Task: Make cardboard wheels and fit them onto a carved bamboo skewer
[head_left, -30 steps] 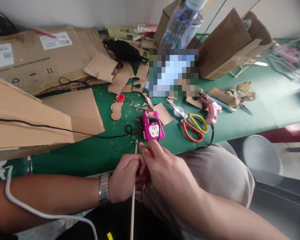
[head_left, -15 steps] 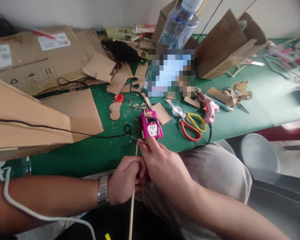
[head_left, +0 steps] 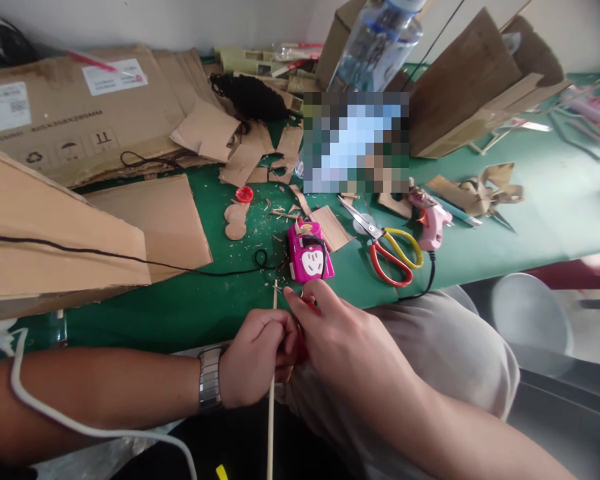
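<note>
My left hand is closed around a thin pale wooden stick, which runs from my lap up to the table's near edge. In my right hand is a red-handled tool, mostly hidden by my fingers and palm. Its small metal tip shows close to the stick's upper end; I cannot tell whether they touch. Both hands meet side by side, my right fingers just above the left fist. Just beyond them sits a pink power socket block with a black plug in it.
Scissors with red and yellow handles lie beside a pink glue gun. Cardboard discs, a red cap and scraps are scattered across the green table. Cardboard boxes stand left; a large water bottle stands behind.
The tool's tip has moved slightly away from the stick's top, and more of the red handle shows. The whole view has shifted a little. Both hands keep their hold.
</note>
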